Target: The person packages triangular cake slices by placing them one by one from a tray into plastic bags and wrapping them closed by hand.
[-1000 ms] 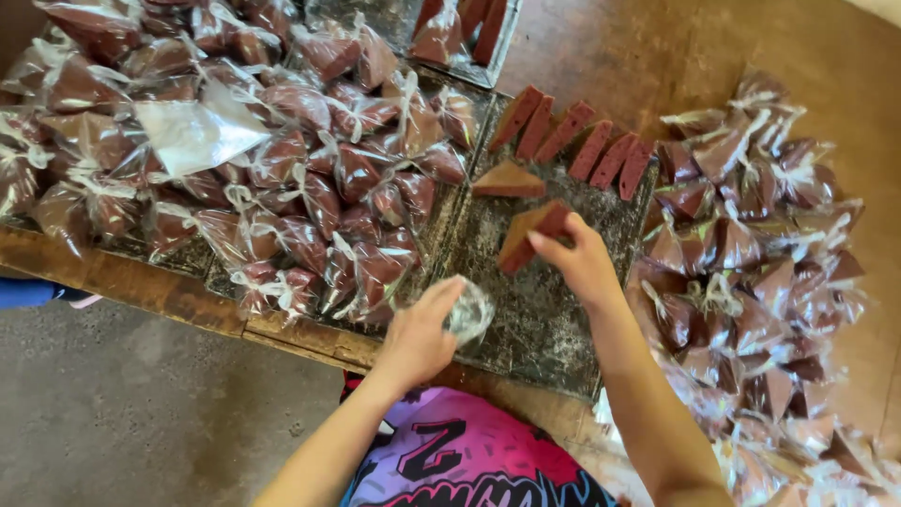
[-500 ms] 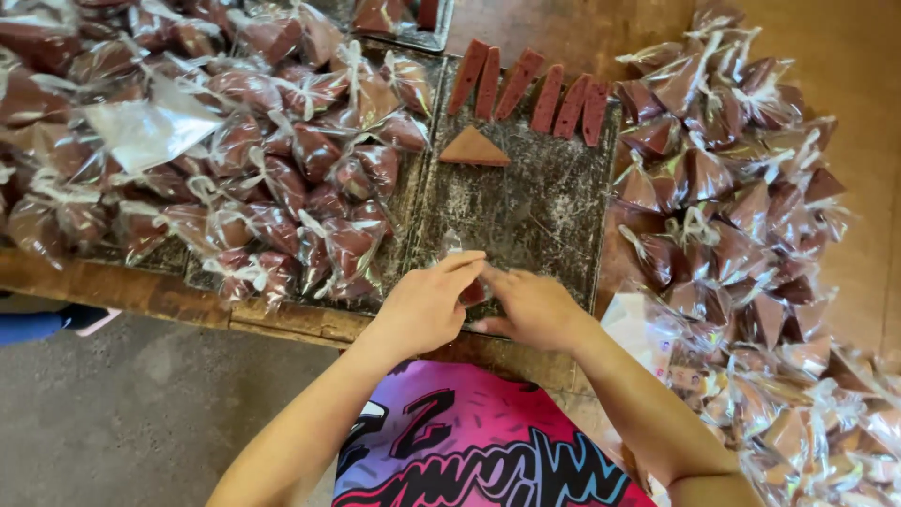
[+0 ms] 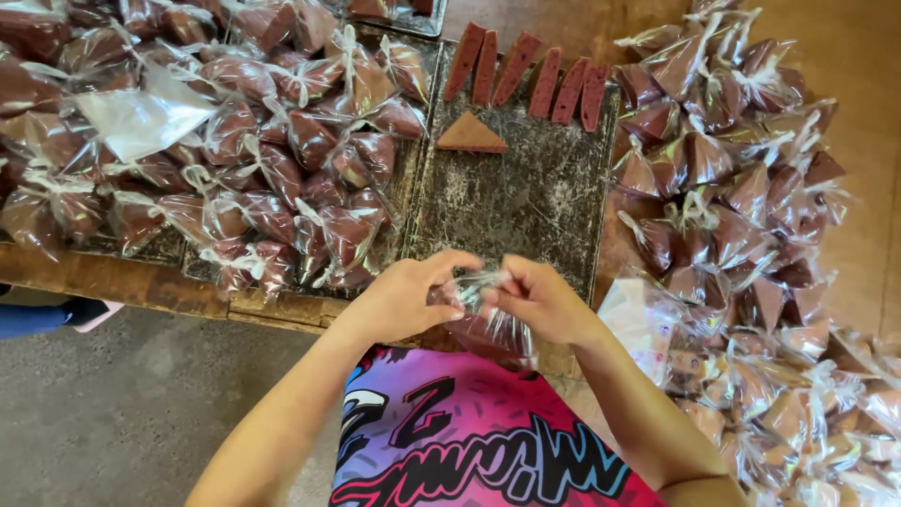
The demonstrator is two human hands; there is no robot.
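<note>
Left hand (image 3: 402,299) and right hand (image 3: 542,300): meeting at the near edge of the dark baking tray (image 3: 526,202), fingers of both pinching closed on the neck of a clear plastic bag (image 3: 488,319). Bag: hanging between the two hands, just over the front edge of the wooden table (image 3: 131,282), holding a reddish-brown wedge.

Head view, compared with one second ago:
- Right hand: no longer reaching onto the tray for a wedge; now drawn back to the tray's near edge, touching the bag.
- Left hand: no longer holding an empty bag alone; now gripping the same filled bag as the right hand.
- Wedge count on the tray: reduced. Remaining: one flat triangular cake slice (image 3: 471,135) lying alone, plus a row of upright slices (image 3: 530,83) at the far edge.

Compared with half a second ago:
- Both hands: staying together at the tray's near edge, with the bag's top now gathered tighter.

Surroundings:
- Heap of bagged wedges (image 3: 263,160): lying left of the tray.
- Second heap of bagged wedges (image 3: 741,188): lying right of the tray, spilling toward the near right corner.
- Stack of empty clear bags (image 3: 141,117): resting on the left heap.
</note>
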